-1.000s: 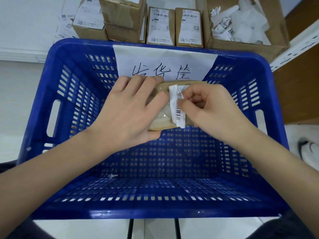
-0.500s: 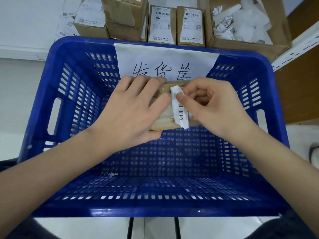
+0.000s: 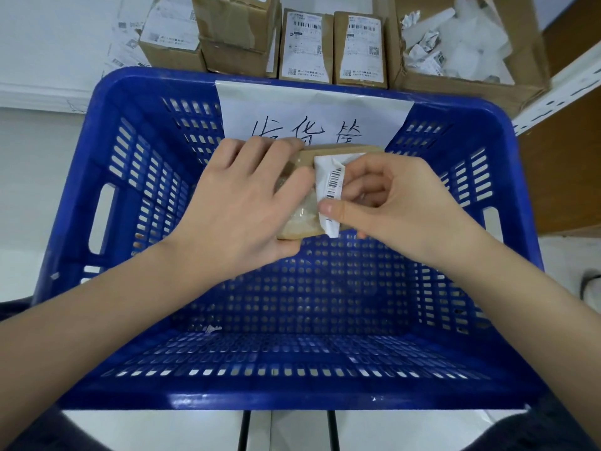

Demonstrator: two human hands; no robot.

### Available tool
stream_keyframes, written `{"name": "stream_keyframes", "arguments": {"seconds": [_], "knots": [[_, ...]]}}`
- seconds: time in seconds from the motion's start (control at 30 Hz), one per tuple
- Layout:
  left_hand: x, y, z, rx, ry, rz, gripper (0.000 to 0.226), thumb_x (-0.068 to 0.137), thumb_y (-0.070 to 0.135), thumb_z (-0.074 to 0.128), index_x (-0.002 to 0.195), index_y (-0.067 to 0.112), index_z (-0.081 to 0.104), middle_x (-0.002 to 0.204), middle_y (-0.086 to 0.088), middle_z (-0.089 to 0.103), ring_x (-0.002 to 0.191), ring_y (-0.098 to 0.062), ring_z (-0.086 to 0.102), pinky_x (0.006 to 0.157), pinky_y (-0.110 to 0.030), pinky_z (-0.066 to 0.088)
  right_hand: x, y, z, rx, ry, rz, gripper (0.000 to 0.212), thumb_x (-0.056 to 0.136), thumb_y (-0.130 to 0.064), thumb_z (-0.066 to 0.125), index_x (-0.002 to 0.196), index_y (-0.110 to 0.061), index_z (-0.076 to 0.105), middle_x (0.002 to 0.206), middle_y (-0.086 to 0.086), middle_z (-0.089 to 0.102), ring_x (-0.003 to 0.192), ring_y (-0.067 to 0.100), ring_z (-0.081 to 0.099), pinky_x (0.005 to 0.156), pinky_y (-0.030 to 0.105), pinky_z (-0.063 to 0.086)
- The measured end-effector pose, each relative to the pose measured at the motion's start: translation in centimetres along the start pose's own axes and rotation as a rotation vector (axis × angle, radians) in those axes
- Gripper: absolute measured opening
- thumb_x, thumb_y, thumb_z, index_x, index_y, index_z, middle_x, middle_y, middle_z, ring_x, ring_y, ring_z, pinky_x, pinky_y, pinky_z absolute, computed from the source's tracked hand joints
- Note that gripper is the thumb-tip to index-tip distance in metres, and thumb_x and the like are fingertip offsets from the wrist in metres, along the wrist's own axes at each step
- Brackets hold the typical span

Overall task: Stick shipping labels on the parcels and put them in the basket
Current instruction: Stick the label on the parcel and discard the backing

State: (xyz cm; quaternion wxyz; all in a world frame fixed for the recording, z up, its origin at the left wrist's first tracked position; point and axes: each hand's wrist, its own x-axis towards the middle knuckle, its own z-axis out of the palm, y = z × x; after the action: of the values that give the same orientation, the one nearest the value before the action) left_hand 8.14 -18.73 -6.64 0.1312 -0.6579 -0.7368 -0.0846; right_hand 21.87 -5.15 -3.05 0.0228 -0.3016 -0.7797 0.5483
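A white paper sign [image 3: 313, 120] is hanging over the far rim of the blue basket [image 3: 136, 203], carrying three large handwritten Chinese characters in black whose lower strokes are hiding behind the hands. Above the basket's floor, the left hand [image 3: 242, 209] is gripping a small brown parcel [image 3: 304, 193], fingers curled over its far edge and thumb lying along its near side. The right hand [image 3: 395, 205] is pinching a white shipping label [image 3: 331, 187] between thumb and bent fingers; the label is lying partly on the parcel's top, its left edge curling up, and a black barcode is showing on it, though the digits are too small to read. Beyond the basket, two upright labelled boxes [image 3: 333, 48] are standing side by side, each showing a barcode on top, small print and square codes, none legible. Left of them, stacked brown boxes [image 3: 234, 30] are standing, with loose printed sheets [image 3: 130, 43] lying beside them. At the far right, an open carton [image 3: 471, 76] is holding crumpled white backing paper [image 3: 455, 37]. A small white scrap [image 3: 211, 328] is lying on the basket floor.
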Motion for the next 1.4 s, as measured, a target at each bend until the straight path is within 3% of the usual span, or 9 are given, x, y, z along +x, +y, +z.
{"name": "stream_keyframes", "arguments": {"seconds": [0.23,0.4,0.5,0.57,0.67,0.83,0.97,1.13,1.4], "knots": [[0.1,0.0,-0.1,0.009,0.012,-0.004,0.059,0.067,0.044,0.071,0.107,0.008,0.046,0.12,-0.018,0.06,0.095,-0.035,0.057,0.075,-0.042,0.034,0.4,0.7,0.4,-0.12,0.014,0.009,0.019,0.085,-0.016,0.07,0.073,-0.02,0.056,0.066,-0.008,0.059,0.06,0.006,0.056,0.066,0.023,0.049],[0.4,-0.3,-0.8,0.045,0.044,0.022,0.053,0.068,0.038,0.068,0.108,0.009,0.046,0.121,-0.019,0.059,0.096,-0.035,0.055,0.076,-0.043,0.034,-0.2,0.6,1.1,-0.309,-0.022,-0.074,0.014,0.097,-0.016,0.049,0.087,-0.015,0.04,0.081,0.007,0.066,0.077,0.025,0.061,0.069,0.044,0.049],[0.2,-0.2,-0.6,0.019,0.032,-0.001,0.055,0.067,0.038,0.067,0.108,0.01,0.044,0.12,-0.018,0.06,0.095,-0.035,0.057,0.075,-0.043,0.035,-0.3,0.6,1.4,-0.45,-0.042,-0.115,0.019,0.099,-0.02,0.045,0.088,-0.022,0.029,0.081,0.005,0.061,0.072,0.027,0.054,0.067,0.043,0.045],[0.1,-0.1,-0.3,0.0,0.005,-0.023,0.058,0.065,0.04,0.068,0.108,0.012,0.042,0.12,-0.017,0.06,0.094,-0.035,0.058,0.075,-0.042,0.035,-0.2,0.7,1.2,-0.488,-0.06,-0.129,0.016,0.099,-0.03,0.043,0.091,-0.021,0.032,0.073,-0.003,0.057,0.064,0.019,0.05,0.062,0.038,0.04],[0.2,-0.2,-0.1,-0.049,-0.031,-0.073,0.064,0.059,0.043,0.071,0.107,0.013,0.041,0.116,-0.016,0.061,0.088,-0.034,0.058,0.072,-0.04,0.032,-0.4,0.7,0.8,-0.446,-0.005,-0.164,0.038,0.09,-0.055,0.036,0.091,-0.018,0.047,0.058,-0.008,0.046,0.053,0.008,0.043,0.055,0.031,0.033],[-0.1,0.5,0.5,-0.074,-0.067,-0.037,0.06,0.063,0.048,0.058,0.108,0.012,0.041,0.116,-0.016,0.061,0.088,-0.035,0.059,0.07,-0.04,0.038,-0.1,1.1,1.2,-0.362,0.138,-0.192,0.016,0.094,-0.036,0.053,0.088,-0.022,0.054,0.061,-0.012,0.052,0.057,0.007,0.05,0.059,0.035,0.044],[-0.3,0.9,0.6,-0.095,-0.063,-0.027,0.066,0.057,0.046,0.069,0.105,0.01,0.043,0.116,-0.016,0.06,0.087,-0.035,0.059,0.07,-0.041,0.039,0.4,1.5,1.2,-0.252,0.173,-0.144,0.01,0.092,-0.023,0.06,0.085,-0.017,0.061,0.068,-0.003,0.061,0.063,0.018,0.057,0.066,0.044,0.05],[-0.2,0.9,0.6,-0.165,-0.01,-0.068,0.061,0.063,0.048,0.058,0.105,0.007,0.043,0.116,-0.016,0.061,0.088,-0.032,0.054,0.071,-0.04,0.033,0.3,1.2,0.5,-0.233,0.178,-0.161,0.009,0.093,-0.02,0.059,0.085,-0.015,0.061,0.067,-0.007,0.058,0.064,0.019,0.057,0.067,0.046,0.05],[0.0,0.7,0.2,-0.19,0.049,-0.052,0.07,0.06,0.042,0.067,0.115,0.007,0.043,0.121,-0.015,0.06,0.095,-0.029,0.046,0.075,-0.04,0.032,0.1,0.7,-0.7,-0.257,0.226,-0.175,0.01,0.091,-0.02,0.062,0.082,-0.018,0.06,0.061,-0.015,0.052,0.059,0.01,0.051,0.064,0.039,0.049]]}}
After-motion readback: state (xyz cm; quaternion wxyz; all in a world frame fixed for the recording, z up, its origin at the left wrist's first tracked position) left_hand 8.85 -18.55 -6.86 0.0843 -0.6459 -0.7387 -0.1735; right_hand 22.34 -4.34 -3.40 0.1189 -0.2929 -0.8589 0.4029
